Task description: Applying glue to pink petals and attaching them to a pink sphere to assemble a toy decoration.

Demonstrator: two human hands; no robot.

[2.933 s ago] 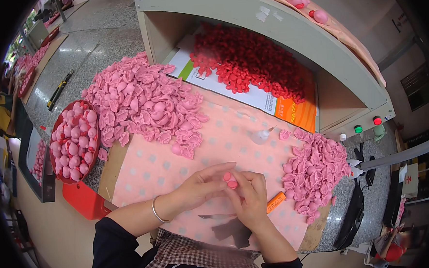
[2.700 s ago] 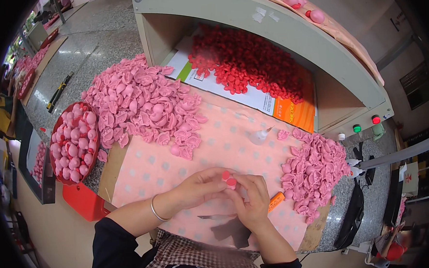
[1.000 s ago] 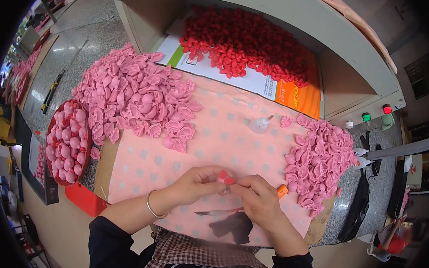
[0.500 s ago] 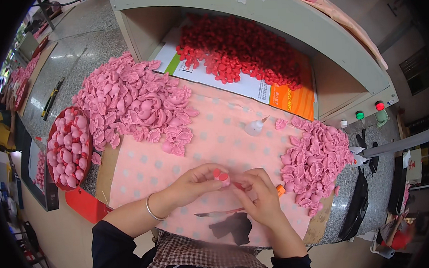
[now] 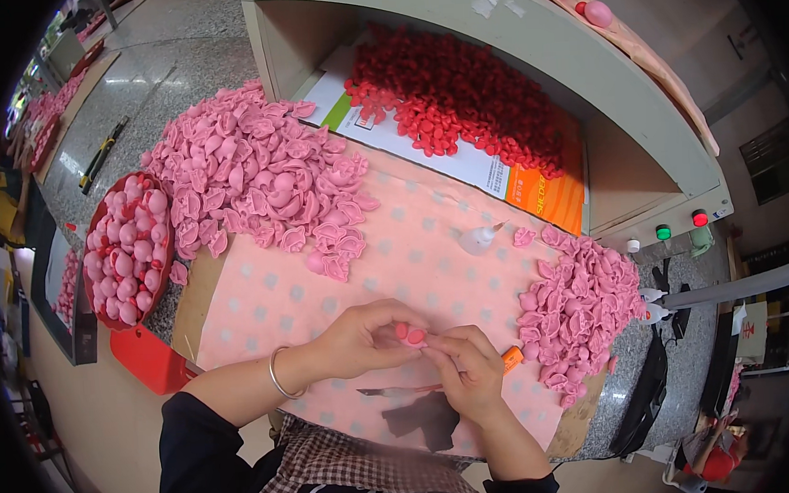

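My left hand (image 5: 364,339) and my right hand (image 5: 466,374) meet over the near part of a pink dotted cloth (image 5: 412,245). Between their fingertips they pinch one small pink-red rubber piece (image 5: 410,335). An orange-tipped tool (image 5: 512,358) pokes out from under my right hand. A big heap of pink rubber pieces (image 5: 257,182) lies at the cloth's far left. A smaller heap of pink pieces (image 5: 581,308) lies to the right of my hands.
A red bowl (image 5: 103,302) holding several pink rounded pieces sits at the left edge. A pile of small red pieces (image 5: 458,100) lies on paper inside a grey open cabinet (image 5: 638,135). A small white squeeze bottle (image 5: 481,238) rests on the cloth. Red and green buttons (image 5: 679,225) sit at right.
My hands have stayed together at the same spot, working the small piece between the fingers. The view has shifted a little toward the cabinet.
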